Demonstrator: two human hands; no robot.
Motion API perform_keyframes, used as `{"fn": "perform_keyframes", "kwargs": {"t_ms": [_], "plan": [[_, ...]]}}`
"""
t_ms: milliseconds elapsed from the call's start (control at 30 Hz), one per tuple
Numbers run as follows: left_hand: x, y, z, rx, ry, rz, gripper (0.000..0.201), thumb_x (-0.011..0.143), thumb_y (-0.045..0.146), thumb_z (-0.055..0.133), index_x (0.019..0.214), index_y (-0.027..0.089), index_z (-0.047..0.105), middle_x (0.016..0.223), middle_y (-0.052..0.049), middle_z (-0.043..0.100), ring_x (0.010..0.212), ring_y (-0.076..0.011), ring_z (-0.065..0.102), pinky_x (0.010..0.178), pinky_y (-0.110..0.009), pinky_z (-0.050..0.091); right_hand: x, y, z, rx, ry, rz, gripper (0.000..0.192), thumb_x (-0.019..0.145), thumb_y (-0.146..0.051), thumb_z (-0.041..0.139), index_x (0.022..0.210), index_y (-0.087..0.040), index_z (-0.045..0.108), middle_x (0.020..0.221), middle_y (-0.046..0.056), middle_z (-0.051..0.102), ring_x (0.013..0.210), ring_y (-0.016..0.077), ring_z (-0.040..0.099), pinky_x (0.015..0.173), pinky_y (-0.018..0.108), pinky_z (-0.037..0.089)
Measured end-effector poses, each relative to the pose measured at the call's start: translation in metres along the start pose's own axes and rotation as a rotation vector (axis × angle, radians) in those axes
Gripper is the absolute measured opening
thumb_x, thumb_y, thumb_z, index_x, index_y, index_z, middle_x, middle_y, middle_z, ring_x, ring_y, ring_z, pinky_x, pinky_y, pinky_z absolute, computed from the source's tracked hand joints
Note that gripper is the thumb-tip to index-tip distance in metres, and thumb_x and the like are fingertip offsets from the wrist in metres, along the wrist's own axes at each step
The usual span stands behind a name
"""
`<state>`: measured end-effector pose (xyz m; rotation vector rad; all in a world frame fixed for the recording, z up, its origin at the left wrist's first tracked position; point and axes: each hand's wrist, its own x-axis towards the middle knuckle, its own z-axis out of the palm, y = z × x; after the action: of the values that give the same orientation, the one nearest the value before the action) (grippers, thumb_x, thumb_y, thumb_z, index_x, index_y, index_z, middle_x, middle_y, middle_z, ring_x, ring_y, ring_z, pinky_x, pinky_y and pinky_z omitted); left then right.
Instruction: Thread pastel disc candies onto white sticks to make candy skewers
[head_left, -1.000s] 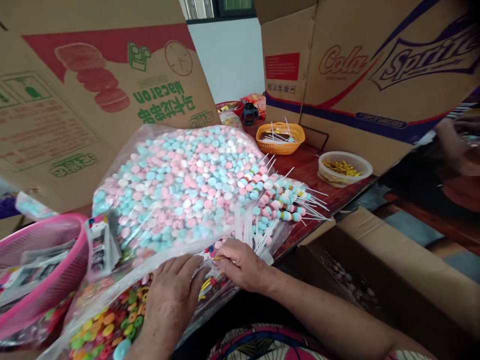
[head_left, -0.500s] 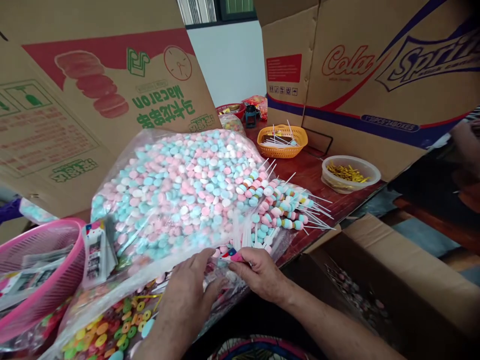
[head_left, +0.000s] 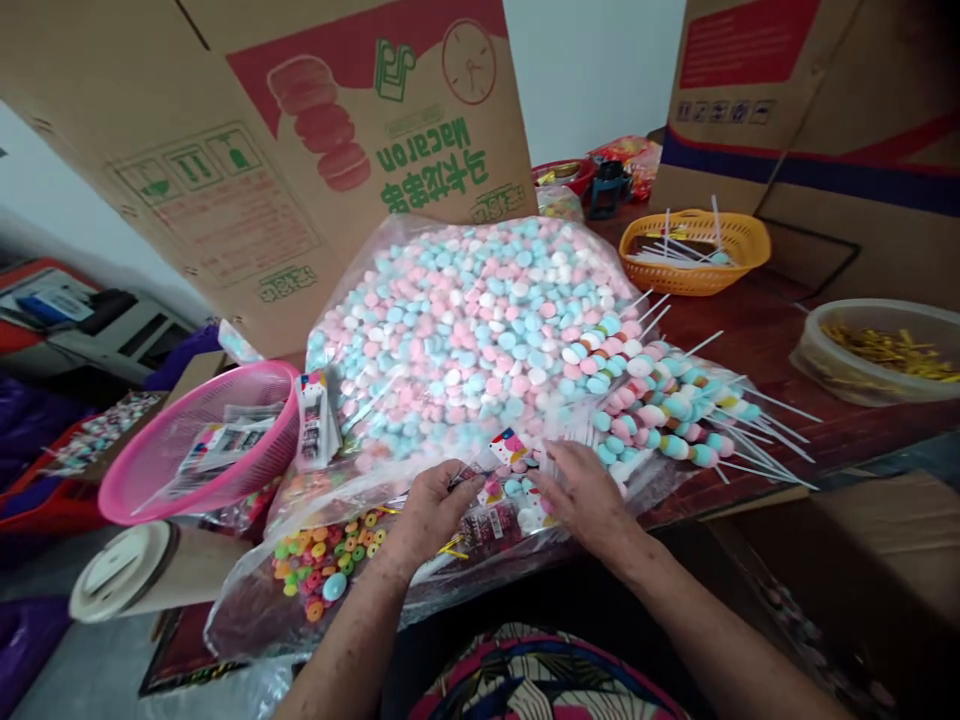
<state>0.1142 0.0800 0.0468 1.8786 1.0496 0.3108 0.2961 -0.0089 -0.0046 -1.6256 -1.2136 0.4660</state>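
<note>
A big clear bag of pink, blue and white candies (head_left: 465, 320) is lying on the dark red surface (head_left: 757, 330), with candy skewers (head_left: 660, 405) at its four o'clock and a pink basket (head_left: 202, 440) at its eight o'clock. At the bag's six o'clock, the left hand (head_left: 431, 505) and right hand (head_left: 581, 490) are meeting over a small printed packet (head_left: 504, 452). The left fingers are closing on its edge, while the right fingers are lying together, flat beside it.

pink, blue, white candies (head_left: 480, 320) (pastel), pink basket (head_left: 202, 440), orange basket (head_left: 697, 265)
</note>
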Motion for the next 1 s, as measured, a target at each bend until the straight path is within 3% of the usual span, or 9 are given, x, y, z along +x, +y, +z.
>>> {"fn": "perform_keyframes", "kwargs": {"t_ms": [100,200,267,367,500,667,767,867,1000], "plan": [[-0.005,-0.001,-0.006,-0.014,-0.096,0.041,0.032,0.082,0.044,0.050,0.072,0.015,0.058,0.063,0.002,0.052,0.062,-0.0117,0.045,0.059,-0.022,0.038,0.009,-0.013,-0.008,0.064,-0.066,-0.003,0.047,0.077,-0.046,0.058,0.114,-0.018,0.055,0.107,0.012,0.059,0.095,0.0240,0.053,0.080,0.038,0.044],[-0.011,0.010,-0.011,0.051,-0.194,0.088,0.033,0.085,0.044,0.046,0.076,0.015,0.060,0.068,0.000,0.056,0.065,-0.0135,0.049,0.061,-0.023,0.040,0.014,-0.030,-0.010,0.157,-0.285,-0.024,0.025,0.080,-0.040,0.054,0.089,-0.018,0.061,0.080,0.003,0.059,0.068,0.0148,0.052,0.060,0.027,0.043],[-0.017,0.022,-0.012,0.205,-0.097,0.116,0.027,0.082,0.041,0.050,0.086,0.017,0.061,0.076,-0.003,0.061,0.072,-0.0168,0.053,0.065,-0.026,0.042,0.012,-0.041,-0.008,0.134,-0.294,-0.061,0.023,0.083,-0.035,0.051,0.069,-0.017,0.056,0.066,0.000,0.052,0.062,0.0127,0.049,0.057,0.025,0.039],[-0.027,0.035,-0.002,0.283,0.101,0.136,0.032,0.073,0.034,0.061,0.101,0.019,0.058,0.088,-0.005,0.064,0.079,-0.0192,0.056,0.070,-0.028,0.044,0.003,-0.051,-0.003,0.080,-0.188,-0.157,0.026,0.086,-0.032,0.048,0.064,-0.017,0.050,0.064,0.000,0.049,0.061,0.0115,0.047,0.057,0.024,0.036],[-0.029,0.031,0.020,0.063,0.178,0.068,0.018,0.077,0.035,0.058,0.074,0.018,0.055,0.057,0.003,0.052,0.053,-0.0115,0.049,0.050,-0.020,0.039,-0.006,-0.053,0.002,-0.007,-0.065,-0.267,0.035,0.088,-0.034,0.043,0.057,-0.018,0.041,0.057,-0.002,0.042,0.056,0.0099,0.043,0.052,0.022,0.033],[-0.022,0.017,0.022,0.087,0.233,0.333,0.018,0.081,0.031,0.055,0.069,0.018,0.059,0.060,0.001,0.057,0.055,-0.0110,0.051,0.053,-0.020,0.040,0.002,-0.045,0.002,-0.147,-0.082,-0.197,0.049,0.095,-0.039,0.029,0.050,-0.019,0.026,0.046,-0.005,0.029,0.044,0.0071,0.035,0.042,0.019,0.030],[-0.021,0.011,0.013,0.141,0.325,0.405,0.025,0.086,0.031,0.049,0.066,0.018,0.058,0.058,0.001,0.057,0.054,-0.0110,0.053,0.053,-0.019,0.041,0.041,-0.030,-0.025,-0.291,-0.002,-0.180,0.051,0.095,-0.039,0.026,0.048,-0.020,0.030,0.045,-0.003,0.034,0.043,0.0090,0.037,0.042,0.021,0.031],[-0.021,0.004,0.004,0.145,0.406,0.414,0.026,0.090,0.031,0.044,0.072,0.019,0.059,0.062,0.001,0.059,0.057,-0.0116,0.056,0.055,-0.019,0.043,0.105,-0.010,-0.077,-0.473,0.120,-0.189,0.041,0.092,-0.033,0.033,0.057,-0.018,0.048,0.060,0.004,0.051,0.059,0.0149,0.045,0.055,0.027,0.037],[-0.025,-0.002,-0.005,0.172,0.461,0.518,0.021,0.090,0.025,0.043,0.089,0.020,0.064,0.076,-0.002,0.067,0.067,-0.0132,0.061,0.062,-0.023,0.047,0.174,0.016,-0.134,-0.652,0.002,-0.301,0.020,0.080,-0.024,0.054,0.063,-0.018,0.060,0.075,0.009,0.063,0.076,0.0203,0.050,0.069,0.036,0.037]]}}
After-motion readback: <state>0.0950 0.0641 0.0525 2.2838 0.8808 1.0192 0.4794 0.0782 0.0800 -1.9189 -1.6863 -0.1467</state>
